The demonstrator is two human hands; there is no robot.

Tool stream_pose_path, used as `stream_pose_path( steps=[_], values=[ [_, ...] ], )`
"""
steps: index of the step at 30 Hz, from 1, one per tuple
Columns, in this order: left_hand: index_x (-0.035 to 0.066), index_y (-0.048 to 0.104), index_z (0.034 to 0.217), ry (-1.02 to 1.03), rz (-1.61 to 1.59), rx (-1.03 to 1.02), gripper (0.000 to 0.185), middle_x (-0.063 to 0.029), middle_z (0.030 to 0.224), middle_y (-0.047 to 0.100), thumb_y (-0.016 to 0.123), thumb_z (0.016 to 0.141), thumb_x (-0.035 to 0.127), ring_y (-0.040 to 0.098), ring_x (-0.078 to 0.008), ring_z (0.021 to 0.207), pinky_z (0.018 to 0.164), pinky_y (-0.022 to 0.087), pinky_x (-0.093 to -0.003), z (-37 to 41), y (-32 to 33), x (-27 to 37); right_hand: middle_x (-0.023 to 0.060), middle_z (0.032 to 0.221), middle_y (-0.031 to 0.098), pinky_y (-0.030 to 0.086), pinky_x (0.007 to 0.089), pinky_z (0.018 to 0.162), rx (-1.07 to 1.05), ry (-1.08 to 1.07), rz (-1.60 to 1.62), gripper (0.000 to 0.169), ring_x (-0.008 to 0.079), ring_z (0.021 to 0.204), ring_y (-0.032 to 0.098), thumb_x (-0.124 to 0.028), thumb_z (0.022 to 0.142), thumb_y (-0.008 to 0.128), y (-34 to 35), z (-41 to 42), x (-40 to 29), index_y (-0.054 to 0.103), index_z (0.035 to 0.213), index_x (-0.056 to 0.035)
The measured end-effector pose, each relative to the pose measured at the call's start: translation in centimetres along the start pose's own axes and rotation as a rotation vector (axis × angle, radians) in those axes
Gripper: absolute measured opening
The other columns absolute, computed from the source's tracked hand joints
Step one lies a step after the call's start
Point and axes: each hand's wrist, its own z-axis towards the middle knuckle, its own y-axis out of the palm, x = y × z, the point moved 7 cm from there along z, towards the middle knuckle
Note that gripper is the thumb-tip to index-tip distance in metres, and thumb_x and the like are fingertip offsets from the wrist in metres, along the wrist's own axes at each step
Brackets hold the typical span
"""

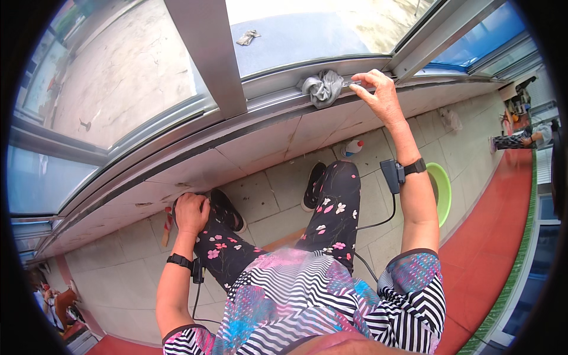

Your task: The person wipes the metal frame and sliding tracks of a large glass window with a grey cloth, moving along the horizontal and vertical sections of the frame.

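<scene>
At the window sill, my right hand (377,95) pinches a small, thin metallic item (353,83) between thumb and fingers; its kind cannot be told. Just left of those fingertips a crumpled grey cloth (323,88) lies on the metal window track (275,96). My left hand (192,213) rests on my left knee, fingers bent, with nothing seen in it. Beside that knee, a brush with a red handle (167,222) lies near the wall base. A white bottle with a red cap (353,147) is on the floor by my right knee.
A green basin (439,191) sits on the tiled floor beyond my right forearm. A clear plastic bag (451,119) lies near the wall. Outside the glass is another grey cloth (248,37). Other people are at the far right (519,140) and far left (60,306). Cables hang from both wrist devices.
</scene>
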Motion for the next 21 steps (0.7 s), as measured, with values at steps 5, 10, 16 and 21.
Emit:
stream_pose_path(
  steps=[5, 10, 16, 21],
  values=[
    [0.007, 0.073, 0.083, 0.009, -0.004, -0.014, 0.014, -0.0116, 0.085, 0.067, 0.069, 0.081, 0.020, 0.062, -0.0320, 0.090, 0.086, 0.047, -0.0441, 0.9, 0.3, 0.3, 0.0043, 0.079, 0.064, 0.051, 0.0295, 0.071, 0.061, 0.077, 0.103, 0.012, 0.0150, 0.072, 0.061, -0.014, 0.084, 0.074, -0.7, 1.1, 1.6, 0.073, 0.091, -0.0042],
    [0.006, 0.072, 0.082, 0.012, -0.011, -0.030, 0.013, -0.0122, 0.083, 0.066, 0.069, 0.081, 0.019, 0.062, -0.0340, 0.087, 0.082, 0.049, -0.0459, 1.7, -0.3, 1.1, 0.0028, 0.077, 0.070, 0.051, 0.0257, 0.070, 0.222, 0.224, 0.117, 0.012, 0.0096, 0.069, 0.062, -0.013, 0.088, 0.072, -4.7, 1.7, 5.7, 0.072, 0.094, -0.0026],
    [0.008, 0.072, 0.082, 0.014, 0.002, -0.055, 0.012, -0.0110, 0.084, 0.067, 0.069, 0.081, 0.019, 0.063, -0.0331, 0.087, 0.081, 0.049, -0.0455, 2.5, 0.1, 0.8, 0.0072, 0.079, 0.071, 0.052, 0.0314, 0.069, 0.167, 0.186, -0.179, 0.009, 0.0193, 0.070, 0.067, -0.009, 0.086, 0.070, -6.4, 1.3, 6.7, 0.070, 0.093, -0.0040],
    [0.008, 0.073, 0.083, 0.008, 0.020, -0.100, 0.013, -0.0103, 0.085, 0.068, 0.069, 0.082, 0.020, 0.063, -0.0326, 0.088, 0.082, 0.049, -0.0450, 2.8, 0.7, 0.3, 0.0035, 0.087, 0.065, 0.045, 0.0374, 0.090, -0.019, -0.036, -0.409, 0.014, 0.0231, 0.088, 0.062, -0.006, 0.082, 0.064, -5.4, 1.0, 5.9, 0.071, 0.094, -0.0086]
  ],
)
